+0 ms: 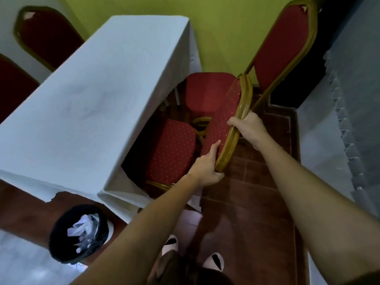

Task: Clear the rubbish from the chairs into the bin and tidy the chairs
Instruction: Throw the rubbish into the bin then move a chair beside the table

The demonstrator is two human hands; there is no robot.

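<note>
A red chair with a gold frame stands at the table's right side, its seat (170, 149) partly under the white tablecloth. My left hand (207, 163) grips the lower edge of its backrest (224, 120). My right hand (246, 128) grips the gold frame higher up on the same backrest. A second red chair (207, 91) stands just beyond it, with its tall back (281, 46) against the green wall. The black bin (79, 233), at lower left on the floor, holds crumpled white paper and clear plastic.
The table (92, 89), covered in white cloth, fills the left middle. Two more red chair backs (47, 33) stand behind it at far left. Another white-draped table (345, 120) lies at right. A strip of brown tiled floor (257, 202) runs between them, where my feet stand.
</note>
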